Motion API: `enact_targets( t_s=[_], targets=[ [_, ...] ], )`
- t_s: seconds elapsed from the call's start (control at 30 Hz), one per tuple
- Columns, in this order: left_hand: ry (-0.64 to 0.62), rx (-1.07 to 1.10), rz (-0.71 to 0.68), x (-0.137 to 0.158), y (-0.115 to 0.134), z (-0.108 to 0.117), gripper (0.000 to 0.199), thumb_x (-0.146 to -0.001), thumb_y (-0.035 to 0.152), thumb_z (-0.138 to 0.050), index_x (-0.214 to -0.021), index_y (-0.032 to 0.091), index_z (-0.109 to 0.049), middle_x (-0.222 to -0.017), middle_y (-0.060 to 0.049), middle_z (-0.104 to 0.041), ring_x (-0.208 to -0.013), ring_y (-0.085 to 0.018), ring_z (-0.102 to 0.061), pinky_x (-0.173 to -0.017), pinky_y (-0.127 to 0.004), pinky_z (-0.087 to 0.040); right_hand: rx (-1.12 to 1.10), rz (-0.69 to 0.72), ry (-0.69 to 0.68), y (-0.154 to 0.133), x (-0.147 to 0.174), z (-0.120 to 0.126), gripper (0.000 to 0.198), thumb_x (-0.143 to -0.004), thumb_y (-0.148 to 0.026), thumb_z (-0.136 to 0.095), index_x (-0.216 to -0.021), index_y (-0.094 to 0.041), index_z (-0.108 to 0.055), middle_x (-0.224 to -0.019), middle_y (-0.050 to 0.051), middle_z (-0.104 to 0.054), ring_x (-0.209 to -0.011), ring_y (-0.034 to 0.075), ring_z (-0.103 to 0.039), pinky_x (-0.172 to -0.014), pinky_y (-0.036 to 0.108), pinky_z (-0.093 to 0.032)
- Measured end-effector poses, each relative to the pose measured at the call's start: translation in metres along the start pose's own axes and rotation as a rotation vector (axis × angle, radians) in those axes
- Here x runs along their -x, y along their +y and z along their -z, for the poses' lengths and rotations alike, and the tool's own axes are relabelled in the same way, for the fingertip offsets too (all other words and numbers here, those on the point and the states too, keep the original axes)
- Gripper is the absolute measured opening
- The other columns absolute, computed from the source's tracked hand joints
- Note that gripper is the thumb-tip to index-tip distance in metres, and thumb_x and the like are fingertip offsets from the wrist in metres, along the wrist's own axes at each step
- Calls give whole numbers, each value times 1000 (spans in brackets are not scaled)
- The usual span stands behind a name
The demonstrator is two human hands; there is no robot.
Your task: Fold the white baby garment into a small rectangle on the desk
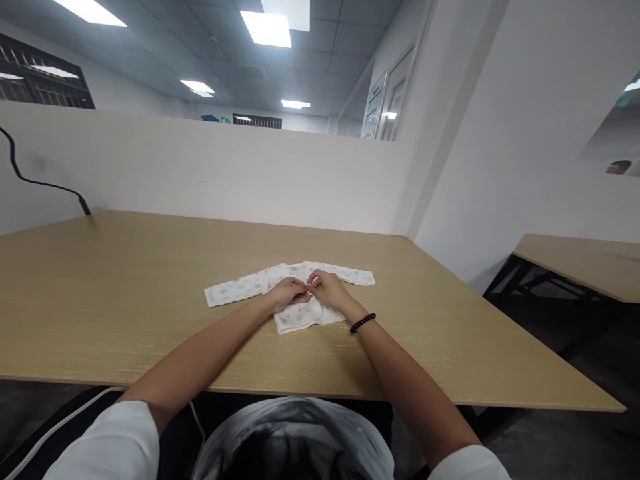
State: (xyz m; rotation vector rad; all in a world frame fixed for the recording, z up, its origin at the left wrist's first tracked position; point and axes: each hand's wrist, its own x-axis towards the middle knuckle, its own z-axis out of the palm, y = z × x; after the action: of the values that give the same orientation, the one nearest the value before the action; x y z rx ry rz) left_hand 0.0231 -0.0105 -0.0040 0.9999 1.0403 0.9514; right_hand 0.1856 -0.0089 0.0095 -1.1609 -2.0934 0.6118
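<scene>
A small white long-sleeved baby top (300, 319) with a scattered print is lying on the wooden counter (150, 280), between its near and far edges, one sleeve pointing toward the left edge and the other toward the right. The left hand (291, 292) and right hand (326, 288) are meeting over its front, fingers pinching the fabric; the exact bit between the fingertips is too small to tell. A black beaded bracelet (363, 323) is circling the right wrist. A black cable (50, 186) is running down near the counter's far left corner.
</scene>
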Motion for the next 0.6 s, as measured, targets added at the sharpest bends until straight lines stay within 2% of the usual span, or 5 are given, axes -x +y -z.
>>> enact_targets(
  t_s=[0.27,0.43,0.6],
  targets=[
    [38,69,30,-1,-3,1,37,-77,-2,-67,-101,14,-44,-79,-8,-69,-65,-15,-69,-68,-25,-59,92,89,-52,-4,5,4,28,-77,-1,-56,-98,-19,-56,-80,2,-71,-76,16,-67,-70,24,-46],
    [55,47,14,0,-2,-1,38,-78,-6,-60,-104,14,-41,-75,-5,-66,-62,-14,-67,-65,-23,-58,41,125,-57,-2,3,3,31,-76,1,-54,-100,-18,-57,-80,2,-71,-73,15,-66,-68,23,-46],
    [83,34,-8,0,-2,-1,39,-73,-4,-64,-100,16,-43,-73,-2,-64,-62,-13,-65,-63,-22,-57,99,42,59,1,-3,2,14,-72,-4,-61,-77,-16,-66,-76,3,-69,-74,16,-63,-69,24,-44]
  ],
)
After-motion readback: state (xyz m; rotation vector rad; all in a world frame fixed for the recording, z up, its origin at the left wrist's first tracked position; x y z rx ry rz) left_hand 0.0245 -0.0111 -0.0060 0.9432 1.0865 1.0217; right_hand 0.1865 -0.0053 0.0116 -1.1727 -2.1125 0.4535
